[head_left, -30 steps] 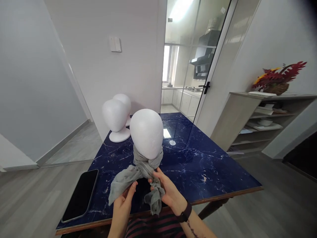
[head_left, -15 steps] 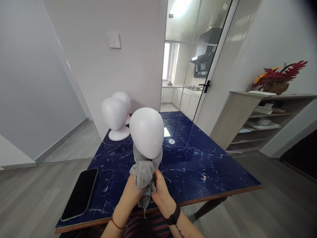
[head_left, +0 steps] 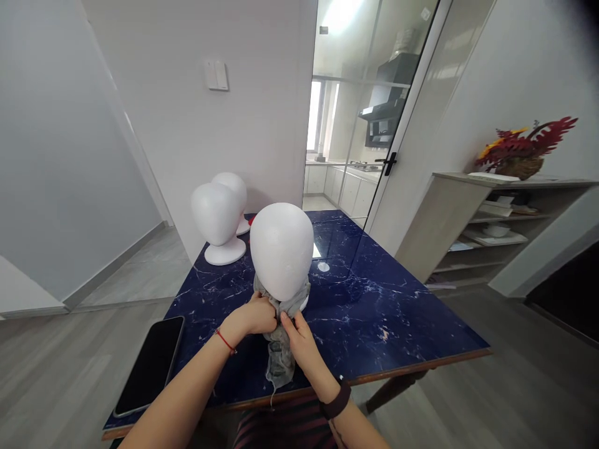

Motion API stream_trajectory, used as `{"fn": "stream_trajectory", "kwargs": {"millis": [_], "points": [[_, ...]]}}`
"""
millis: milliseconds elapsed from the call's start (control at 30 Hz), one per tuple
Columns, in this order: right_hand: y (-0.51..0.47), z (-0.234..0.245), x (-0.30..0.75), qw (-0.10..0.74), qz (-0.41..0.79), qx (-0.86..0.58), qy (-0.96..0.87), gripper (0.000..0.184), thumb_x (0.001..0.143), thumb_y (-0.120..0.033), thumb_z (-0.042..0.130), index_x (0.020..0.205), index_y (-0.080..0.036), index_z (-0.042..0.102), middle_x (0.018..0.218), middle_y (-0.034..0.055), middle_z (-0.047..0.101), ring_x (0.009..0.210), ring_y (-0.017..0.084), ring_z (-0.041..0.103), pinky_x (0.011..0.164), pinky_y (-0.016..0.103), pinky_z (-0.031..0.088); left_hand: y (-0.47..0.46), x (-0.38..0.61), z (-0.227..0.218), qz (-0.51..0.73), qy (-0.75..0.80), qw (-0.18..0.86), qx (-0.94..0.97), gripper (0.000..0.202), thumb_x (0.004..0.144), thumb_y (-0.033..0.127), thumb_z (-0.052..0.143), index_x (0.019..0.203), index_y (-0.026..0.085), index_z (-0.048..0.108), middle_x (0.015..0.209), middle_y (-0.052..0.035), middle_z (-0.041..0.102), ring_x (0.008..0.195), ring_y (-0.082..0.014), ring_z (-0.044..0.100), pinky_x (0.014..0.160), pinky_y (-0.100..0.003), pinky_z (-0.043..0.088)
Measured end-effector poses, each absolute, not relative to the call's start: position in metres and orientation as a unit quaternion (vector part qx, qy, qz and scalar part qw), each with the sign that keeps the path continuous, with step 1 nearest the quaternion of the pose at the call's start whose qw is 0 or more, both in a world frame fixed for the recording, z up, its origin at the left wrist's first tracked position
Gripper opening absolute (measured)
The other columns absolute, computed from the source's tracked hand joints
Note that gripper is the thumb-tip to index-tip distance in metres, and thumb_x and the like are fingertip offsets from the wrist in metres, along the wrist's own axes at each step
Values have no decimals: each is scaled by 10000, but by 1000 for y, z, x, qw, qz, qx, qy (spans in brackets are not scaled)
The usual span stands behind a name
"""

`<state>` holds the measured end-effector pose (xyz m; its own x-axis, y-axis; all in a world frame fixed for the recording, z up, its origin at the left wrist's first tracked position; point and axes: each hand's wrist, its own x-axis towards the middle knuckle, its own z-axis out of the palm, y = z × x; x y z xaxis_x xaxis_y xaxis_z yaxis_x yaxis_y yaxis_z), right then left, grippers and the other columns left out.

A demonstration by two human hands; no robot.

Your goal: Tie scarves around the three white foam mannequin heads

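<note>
A white foam mannequin head (head_left: pixel 281 249) stands near the middle of the table, with a thin grey scarf (head_left: pixel 281 362) wrapped around its neck. The scarf's loose end hangs down in front toward the table edge. Close under the chin, my left hand (head_left: pixel 258 315) is closed with curled fingers on the scarf at the left. My right hand (head_left: pixel 299 337) pinches the scarf just to the right, thumb and fingers at the gathered cloth. Part of the cloth between the hands is hidden by my fingers.
Two more white foam heads, one in front (head_left: pixel 216 215) and one behind (head_left: pixel 234 187), stand at the table's back left. A phone (head_left: pixel 150 365) lies at the left front of the blue marbled table (head_left: pixel 374 299). Something red (head_left: pixel 251 221) shows behind the middle head. A shelf (head_left: pixel 491 218) stands right.
My left hand has moved up to the scarf near the chin, and my right hand has risen slightly. The bunched cloth now hangs lower in front. The head has shifted slightly right.
</note>
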<state>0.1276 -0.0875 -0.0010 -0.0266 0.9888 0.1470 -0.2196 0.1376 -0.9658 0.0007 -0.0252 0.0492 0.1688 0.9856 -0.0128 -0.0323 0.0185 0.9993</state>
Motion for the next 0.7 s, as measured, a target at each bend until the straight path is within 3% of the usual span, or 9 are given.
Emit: {"fn": "stream_trajectory", "kwargs": {"millis": [100,233,400,533,600,700], "points": [[-86,1,136,540,458,-433,-558,354,882,-475,476,1071,-207,609,1023,57,639,1004,203,555,909,311,391,-24,-1,51,374,430,472,673,369,705,208,584,360,244,460,345,-2,446,580,-222,570,975,-441,331],[-86,1,140,507,384,-483,-601,345,925,-457,387,892,-185,598,873,51,613,828,174,540,775,284,385,-25,-9,64,262,388,349,812,308,634,257,672,391,227,486,418,6,509,542,-186,530,900,-366,386],[-80,-3,135,484,405,-501,-592,451,880,-520,431,582,-183,469,565,-18,468,565,113,395,569,257,293,-43,-18,93,190,395,261,860,207,759,361,585,627,205,622,714,-36,655,786,-222,585,886,-348,385],[-81,1,132,465,607,-478,-432,435,808,-535,537,570,-182,448,496,-50,379,478,82,314,478,231,255,-72,-33,81,293,446,218,817,212,835,343,499,956,227,629,998,-48,658,988,-224,566,945,-375,379],[-84,5,136,436,743,-411,-299,395,835,-515,514,624,-189,436,472,-74,334,411,62,243,413,203,208,-87,-39,55,395,518,225,725,206,845,326,470,950,215,608,953,-58,647,923,-213,590,871,-362,437],[-87,10,147,322,888,-285,-165,420,893,-528,405,637,-194,395,439,-90,283,359,41,147,356,157,135,-103,-35,13,490,594,302,562,190,769,347,567,877,195,604,904,-72,652,869,-225,624,797,-354,481]]}}
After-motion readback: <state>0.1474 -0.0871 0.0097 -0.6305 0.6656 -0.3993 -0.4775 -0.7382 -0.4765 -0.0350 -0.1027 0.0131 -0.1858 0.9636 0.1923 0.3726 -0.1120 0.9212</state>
